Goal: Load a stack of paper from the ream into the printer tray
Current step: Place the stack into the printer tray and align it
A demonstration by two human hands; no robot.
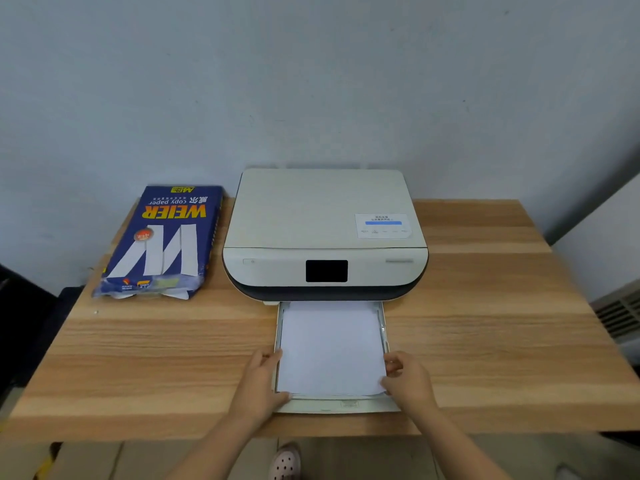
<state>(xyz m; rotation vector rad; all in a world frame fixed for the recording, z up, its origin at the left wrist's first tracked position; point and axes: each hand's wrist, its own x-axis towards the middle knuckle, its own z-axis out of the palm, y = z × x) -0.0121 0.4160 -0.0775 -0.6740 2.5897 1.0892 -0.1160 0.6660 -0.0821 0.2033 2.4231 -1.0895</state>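
table: wood | on it: ream, printer

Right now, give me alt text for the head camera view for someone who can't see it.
Two hands, left hand and right hand, hold a white paper stack in the pulled-out tray of a printer on a wooden table. A blue paper ream lies left of the printer.

From where I watch, the printer sits on the desk at twelve o'clock. The ream lies beside it at ten o'clock. The tray juts from the printer toward six o'clock, with the paper stack lying in it.
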